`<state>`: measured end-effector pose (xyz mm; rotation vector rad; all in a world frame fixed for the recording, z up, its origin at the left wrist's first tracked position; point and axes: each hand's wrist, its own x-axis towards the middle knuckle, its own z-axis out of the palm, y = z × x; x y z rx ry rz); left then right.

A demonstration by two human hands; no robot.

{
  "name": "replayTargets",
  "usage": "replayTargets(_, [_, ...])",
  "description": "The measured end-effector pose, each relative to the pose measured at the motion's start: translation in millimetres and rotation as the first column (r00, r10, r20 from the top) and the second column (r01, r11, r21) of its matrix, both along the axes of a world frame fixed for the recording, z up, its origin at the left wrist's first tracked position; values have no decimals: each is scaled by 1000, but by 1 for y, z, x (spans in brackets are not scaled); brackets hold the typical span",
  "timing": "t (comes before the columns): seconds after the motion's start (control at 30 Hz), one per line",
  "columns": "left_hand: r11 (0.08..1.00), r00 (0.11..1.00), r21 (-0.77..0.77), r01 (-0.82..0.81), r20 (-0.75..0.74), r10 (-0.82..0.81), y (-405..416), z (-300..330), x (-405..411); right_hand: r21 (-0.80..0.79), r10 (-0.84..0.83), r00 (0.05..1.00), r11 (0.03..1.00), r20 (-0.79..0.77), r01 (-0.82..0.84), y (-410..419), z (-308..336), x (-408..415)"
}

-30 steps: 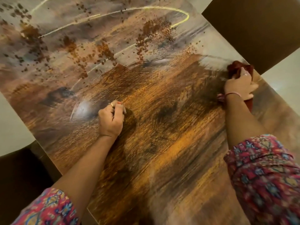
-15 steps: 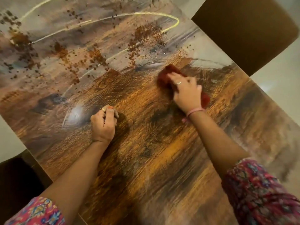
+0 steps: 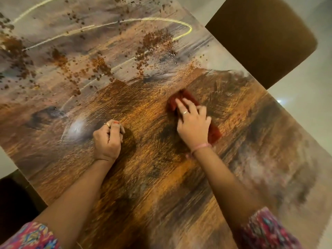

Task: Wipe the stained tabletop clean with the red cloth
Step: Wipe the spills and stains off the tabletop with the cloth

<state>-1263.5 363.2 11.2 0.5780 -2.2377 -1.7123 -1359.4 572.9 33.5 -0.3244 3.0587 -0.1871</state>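
Observation:
The tabletop [image 3: 179, 186] has a streaked brown and orange wood-like pattern. Brown stains and specks [image 3: 154, 44] are scattered across its far half, with water droplets beside them. My right hand [image 3: 193, 123] presses flat on the red cloth [image 3: 213, 132] near the middle of the table; the cloth shows beyond my fingertips and at the wrist side. My left hand [image 3: 107, 139] rests as a closed fist on the table, to the left of the cloth, with nothing in it.
A dark brown chair back [image 3: 260, 38] stands at the table's far right edge. Another dark seat [image 3: 12, 203] sits at the near left corner. Pale floor [image 3: 305, 108] shows to the right of the table.
My right hand has swept the red cloth from the table's right edge leftward to the middle. My left fist has stayed where it was.

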Motion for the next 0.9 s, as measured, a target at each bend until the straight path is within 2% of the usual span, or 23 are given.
replayTargets(0.17, [1000, 1000, -4, -25, 14, 25, 1, 5, -1, 1, 129, 992, 992, -6, -129, 0, -4, 82])
replayTargets(0.27, [1000, 999, -1, -22, 42, 22, 1, 7, -3, -84, 157, 988, 984, 0, -156, 9, -8, 65])
replayTargets(0.33, [1000, 998, 8, -19, 65, 18, 0, 9, -4, -142, 138, 990, 980, -16, -139, 22, -9, 21])
replayTargets(0.4, [1000, 998, 0, -1, 67, 1, 1, 11, -7, -139, 17, 999, 990, -27, -21, 47, -7, -43])
replayTargets(0.5, [999, 999, -33, 41, 29, -40, 4, 17, -14, -148, -256, 967, 956, -3, 253, 99, -1, -136])
replayTargets(0.6, [999, 999, -35, 40, 11, -40, 9, 16, -22, -214, -534, 840, 813, 98, 542, 127, 2, -188])
replayTargets(0.67, [999, 999, -40, 33, 11, -33, 12, 16, -26, -234, -615, 782, 749, 101, 619, 116, 1, -194])
replayTargets(0.73, [999, 999, -38, 38, 5, -38, 16, 17, -32, -229, -560, 828, 802, 29, 551, 90, -1, -182])
replayTargets(0.77, [998, 999, -35, 44, 1, -44, 17, 18, -36, -230, -461, 887, 863, 6, 450, 74, -3, -168])
replayTargets(0.83, [998, 998, -29, 56, -11, -57, 20, 20, -42, -239, -108, 994, 966, -17, 101, 40, -12, -124])
replayTargets(0.9, [996, 997, -36, 78, -8, -78, 22, 20, -47, -246, 285, 957, 926, -47, -288, 23, -17, -78])
